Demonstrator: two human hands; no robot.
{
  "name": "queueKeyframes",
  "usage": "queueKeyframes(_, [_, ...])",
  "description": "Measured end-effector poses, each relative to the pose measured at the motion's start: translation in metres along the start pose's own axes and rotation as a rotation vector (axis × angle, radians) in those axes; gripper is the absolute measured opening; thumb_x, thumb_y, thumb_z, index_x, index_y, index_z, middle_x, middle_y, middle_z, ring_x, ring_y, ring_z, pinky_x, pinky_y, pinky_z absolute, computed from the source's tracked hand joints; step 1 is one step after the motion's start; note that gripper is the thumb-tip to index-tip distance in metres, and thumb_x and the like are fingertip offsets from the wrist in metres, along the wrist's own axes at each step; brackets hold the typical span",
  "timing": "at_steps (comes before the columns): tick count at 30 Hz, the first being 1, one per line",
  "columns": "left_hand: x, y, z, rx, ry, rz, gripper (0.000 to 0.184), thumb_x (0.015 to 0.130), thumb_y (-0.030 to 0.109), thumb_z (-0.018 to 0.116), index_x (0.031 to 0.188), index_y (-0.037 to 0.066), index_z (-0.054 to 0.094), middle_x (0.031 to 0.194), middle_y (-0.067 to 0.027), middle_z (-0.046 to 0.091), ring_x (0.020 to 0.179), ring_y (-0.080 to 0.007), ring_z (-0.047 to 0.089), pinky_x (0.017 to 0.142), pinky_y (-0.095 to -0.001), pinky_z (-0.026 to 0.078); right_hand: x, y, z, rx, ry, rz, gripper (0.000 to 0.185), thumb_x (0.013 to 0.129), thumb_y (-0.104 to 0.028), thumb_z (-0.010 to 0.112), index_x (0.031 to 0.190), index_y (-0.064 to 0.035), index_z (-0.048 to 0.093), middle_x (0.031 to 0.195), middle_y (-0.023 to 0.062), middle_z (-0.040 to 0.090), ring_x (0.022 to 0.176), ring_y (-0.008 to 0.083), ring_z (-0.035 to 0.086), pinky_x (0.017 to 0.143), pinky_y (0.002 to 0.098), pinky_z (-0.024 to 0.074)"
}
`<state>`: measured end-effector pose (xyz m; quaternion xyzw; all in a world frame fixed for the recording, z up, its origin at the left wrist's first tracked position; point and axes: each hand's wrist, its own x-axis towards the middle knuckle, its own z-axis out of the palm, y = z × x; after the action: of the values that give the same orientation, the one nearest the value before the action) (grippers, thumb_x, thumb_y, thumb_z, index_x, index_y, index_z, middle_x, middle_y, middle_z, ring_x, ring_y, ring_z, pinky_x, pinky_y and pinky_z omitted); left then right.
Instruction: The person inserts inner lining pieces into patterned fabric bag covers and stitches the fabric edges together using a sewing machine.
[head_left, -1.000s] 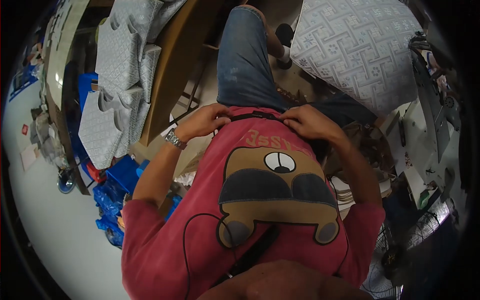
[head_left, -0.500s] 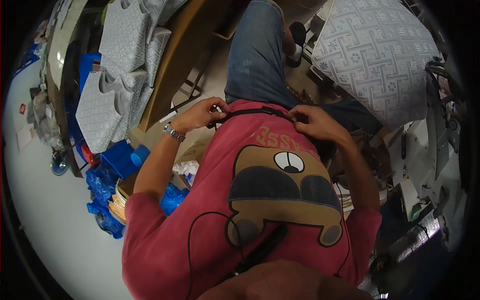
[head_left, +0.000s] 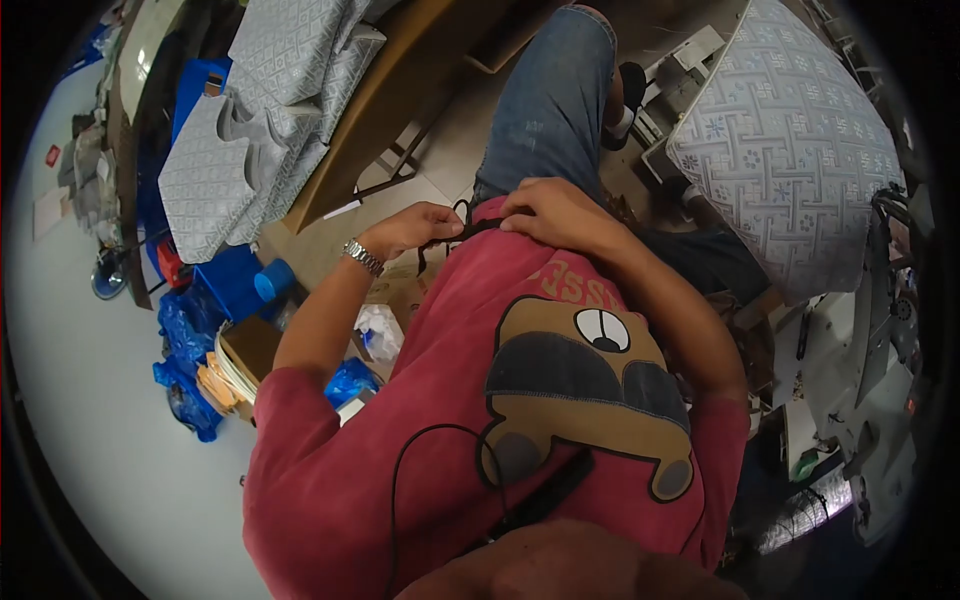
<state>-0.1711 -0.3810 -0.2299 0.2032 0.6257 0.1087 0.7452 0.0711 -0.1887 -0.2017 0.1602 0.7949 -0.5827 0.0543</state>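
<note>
Black strap [head_left: 487, 226]: located at the waist, across the hem of the red shirt [head_left: 450, 350]. Left hand [head_left: 412, 228]: fingers pinched narrow on the strap; a loose end hangs below. Right hand [head_left: 555, 213]: fingers closed on the strap, obstructing the view of its adjoining section. From the strap, jeans leg [head_left: 545, 110] at one o'clock; grey patterned panels [head_left: 205, 190] at ten, lying on the brown-edged tabletop [head_left: 345, 150]; blue cup [head_left: 273, 280] between eight and nine; blue plastic bags [head_left: 190, 325] at eight; patterned fabric [head_left: 790, 150] between two and three.
</note>
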Motion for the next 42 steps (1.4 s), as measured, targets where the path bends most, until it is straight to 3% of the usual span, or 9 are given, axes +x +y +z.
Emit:
queueKeyframes(2, [-0.001, -0.008, 0.003, -0.116, 0.040, 0.068, 0.020, 0.102, 0.028, 0.068, 0.102, 0.008, 0.071, 0.092, 0.0064, 0.066, 0.082, -0.0033, 0.054, 0.074, -0.0203, 0.044, 0.019, 0.002, 0.011, -0.080, -0.048, -0.097, 0.024, 0.089, -0.024, 0.073, 0.099, -0.0026, 0.078, 0.093, 0.0196, 0.074, 0.090, 0.0385, 0.071, 0.083, 0.0445, 0.0542])
queueKeyframes(7, [-0.016, 0.004, 0.024, -0.397, 0.036, 0.066, 0.020, 0.101, 0.028, 0.069, 0.099, 0.009, 0.071, 0.088, 0.0082, 0.065, 0.076, -0.0037, 0.050, 0.069, -0.0201, 0.040, 0.036, -0.004, 0.002, -0.072, -0.207, -0.090, 0.022, 0.087, -0.020, 0.070, 0.097, -0.0024, 0.078, 0.088, 0.0213, 0.074, 0.087, 0.0402, 0.071, 0.080, 0.0465, 0.0538])
queueKeyframes(11, [-0.011, 0.001, 0.026, -0.316, 0.116, 0.044, 0.017, 0.101, 0.025, 0.068, 0.097, 0.009, 0.070, 0.082, 0.0073, 0.061, 0.071, -0.0044, 0.052, 0.065, -0.0213, 0.040, 0.047, -0.017, -0.005, -0.239, -0.360, -0.106, 0.018, 0.083, -0.015, 0.067, 0.089, -0.0011, 0.077, 0.078, 0.0228, 0.071, 0.079, 0.0424, 0.069, 0.075, 0.0485, 0.0534])
queueKeyframes(20, [-0.004, -0.013, 0.027, -0.304, 0.145, 0.022, 0.027, 0.101, 0.031, 0.068, 0.086, 0.009, 0.067, 0.074, 0.0052, 0.055, 0.066, -0.0073, 0.046, 0.060, -0.0240, 0.038, 0.059, -0.015, 0.006, -0.470, -0.425, -0.088, 0.015, 0.079, -0.011, 0.064, 0.081, 0.0008, 0.074, 0.079, 0.0235, 0.070, 0.080, 0.0423, 0.069, 0.073, 0.0495, 0.0537])
queueKeyframes(24, [-0.003, -0.018, 0.026, -0.430, 0.088, -0.033, 0.025, 0.101, 0.030, 0.068, 0.088, 0.009, 0.067, 0.075, 0.0056, 0.055, 0.067, -0.0071, 0.047, 0.061, -0.0237, 0.038, 0.063, -0.017, -0.008, -0.401, -0.490, -0.083, 0.018, 0.078, -0.003, 0.062, 0.088, 0.0044, 0.075, 0.088, 0.0268, 0.072, 0.081, 0.0423, 0.071, 0.071, 0.0470, 0.0551])
queueKeyframes(29, [0.000, -0.024, 0.029, -0.543, 0.064, -0.054, 0.020, 0.101, 0.027, 0.069, 0.092, 0.009, 0.069, 0.076, 0.0061, 0.057, 0.067, -0.0067, 0.047, 0.061, -0.0233, 0.038, 0.064, 0.006, -0.012, -0.112, -0.485, -0.061, 0.016, 0.080, -0.009, 0.069, 0.091, -0.0003, 0.077, 0.080, 0.0181, 0.073, 0.068, 0.0315, 0.071, 0.065, 0.0417, 0.0553])
queueKeyframes(31, [0.002, -0.023, 0.029, -0.516, 0.078, -0.025, 0.031, 0.100, 0.034, 0.069, 0.078, 0.013, 0.061, 0.072, 0.0046, 0.052, 0.063, -0.0091, 0.044, 0.057, -0.0275, 0.038, 0.062, 0.000, -0.018, -0.124, -0.493, -0.072, 0.016, 0.080, -0.008, 0.069, 0.092, -0.0011, 0.077, 0.080, 0.0172, 0.074, 0.068, 0.0306, 0.071, 0.065, 0.0415, 0.0554])
queueKeyframes(36, [0.001, -0.023, 0.031, -0.509, 0.091, -0.012, 0.033, 0.100, 0.034, 0.068, 0.076, 0.013, 0.059, 0.071, 0.0049, 0.052, 0.063, -0.0090, 0.044, 0.057, -0.0276, 0.038, 0.061, -0.003, -0.016, -0.196, -0.509, -0.139, 0.019, 0.080, -0.008, 0.070, 0.096, -0.0034, 0.079, 0.079, 0.0162, 0.074, 0.068, 0.0294, 0.072, 0.065, 0.0406, 0.0560])
queueKeyframes(42, [0.000, -0.022, 0.031, -0.511, 0.096, -0.023, 0.034, 0.101, 0.034, 0.068, 0.076, 0.013, 0.059, 0.071, 0.0048, 0.052, 0.063, -0.0087, 0.044, 0.057, -0.0278, 0.039, 0.058, -0.010, -0.007, -0.309, -0.472, -0.126, 0.017, 0.077, -0.006, 0.069, 0.091, -0.0008, 0.077, 0.086, 0.0216, 0.074, 0.084, 0.0384, 0.072, 0.073, 0.0453, 0.0563])
